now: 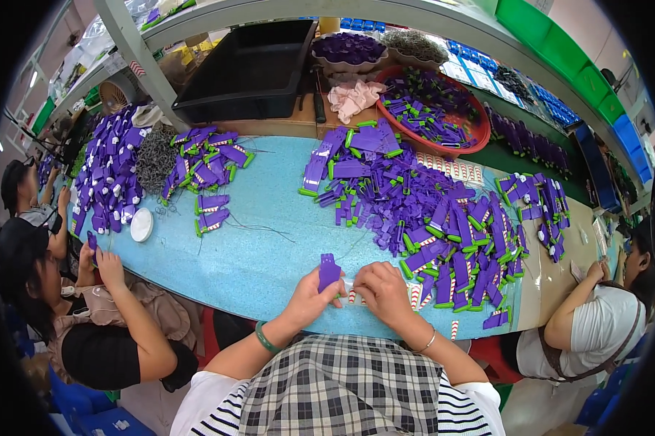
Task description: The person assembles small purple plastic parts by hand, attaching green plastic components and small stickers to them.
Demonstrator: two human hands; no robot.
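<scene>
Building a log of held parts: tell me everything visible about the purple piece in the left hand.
The purple piece is flat, evenly coloured and plastic-looking, with no green trim on the part that shows. The left hand grips it near the blue tabletop's front edge, its exposed end pointing away from the wearer. Fingers cover its lower end, hiding its full shape. Surface details are too small to tell.
</scene>
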